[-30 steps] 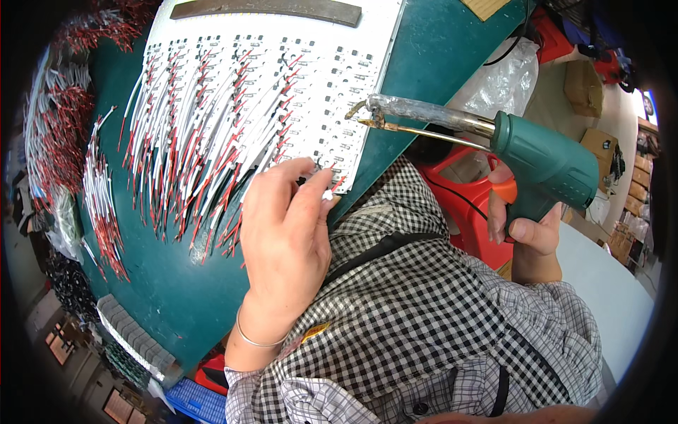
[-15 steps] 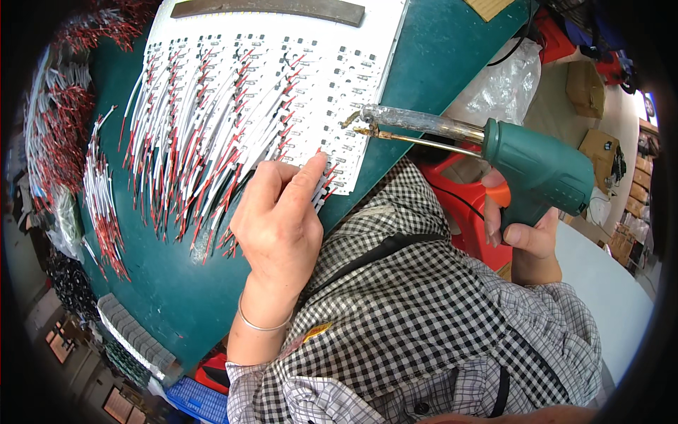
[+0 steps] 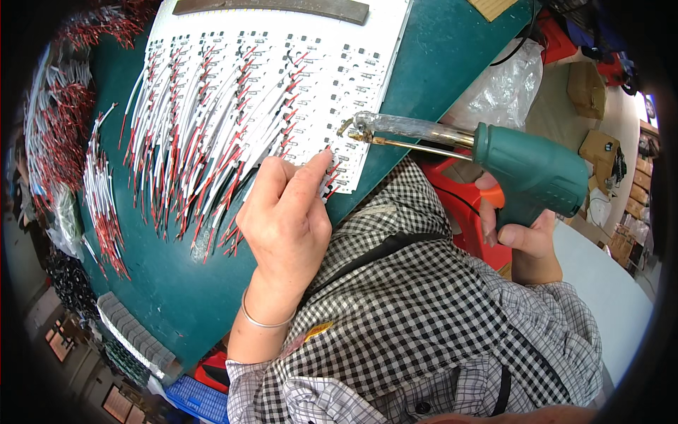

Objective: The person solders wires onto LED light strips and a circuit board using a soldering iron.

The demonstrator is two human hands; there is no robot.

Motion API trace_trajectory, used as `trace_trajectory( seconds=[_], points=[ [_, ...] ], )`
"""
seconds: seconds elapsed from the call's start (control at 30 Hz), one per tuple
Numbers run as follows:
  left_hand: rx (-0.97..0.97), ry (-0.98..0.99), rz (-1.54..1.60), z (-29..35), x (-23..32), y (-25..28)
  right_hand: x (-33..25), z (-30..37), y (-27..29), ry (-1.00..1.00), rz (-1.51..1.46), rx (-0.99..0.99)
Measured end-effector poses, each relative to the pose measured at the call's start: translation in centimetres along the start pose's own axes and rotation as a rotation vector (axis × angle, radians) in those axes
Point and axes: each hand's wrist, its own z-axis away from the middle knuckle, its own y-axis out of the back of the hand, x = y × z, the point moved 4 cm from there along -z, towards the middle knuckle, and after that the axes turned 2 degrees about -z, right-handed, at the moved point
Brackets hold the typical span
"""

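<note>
A white sheet of small circuit boards (image 3: 311,53) lies on the green table, with rows of red and white wires (image 3: 233,134) attached. My left hand (image 3: 286,208) rests at its near right part, index finger reaching onto the sheet and the other fingers curled under. A thin red wire end shows at that fingertip; the thumb is hidden. My right hand (image 3: 526,237) is wrapped round the grip of a green soldering gun (image 3: 533,166) with an orange trigger. Its metal tip and thin feed tube hover over or touch the sheet just above my left index finger; contact cannot be made out.
A dark metal bar (image 3: 272,8) lies across the sheet's far end. Loose wires (image 3: 106,198) form a bundle on the green table (image 3: 155,297), with bigger wire bundles (image 3: 60,120) at the left. Clear plastic (image 3: 505,88) and a red stool (image 3: 459,212) are at the right.
My left hand has shifted slightly right along the sheet. The soldering gun has moved a little left and down, its tip nearer the left index finger. The sheet has slid slightly right.
</note>
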Motion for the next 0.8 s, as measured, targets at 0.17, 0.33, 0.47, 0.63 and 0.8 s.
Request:
trace_trajectory(
  seconds=[0.17, 0.33, 0.47, 0.63, 0.8],
  points=[
    [0.016, -0.011, 0.02, 0.0, 0.1, 0.1, 0.4, 0.2, -0.1, -0.011, 0.027, -0.011],
    [0.005, 0.039, 0.038, -0.1, 0.1, -0.1, 1.4, 0.5, 0.5, -0.026, 0.089, 0.019],
    [0.031, 0.012, -0.001, 0.2, 0.2, -0.2, 1.7, 0.3, 0.5, 0.067, 0.092, -0.053],
    [0.04, 0.005, 0.014, 0.2, 0.2, -0.2, 1.3, -0.5, 0.1, 0.163, 0.11, -0.108],
    [0.037, 0.01, 0.015, 0.2, 0.3, -0.2, 1.7, -0.3, -0.1, 0.178, 0.117, -0.055]
  ],
)
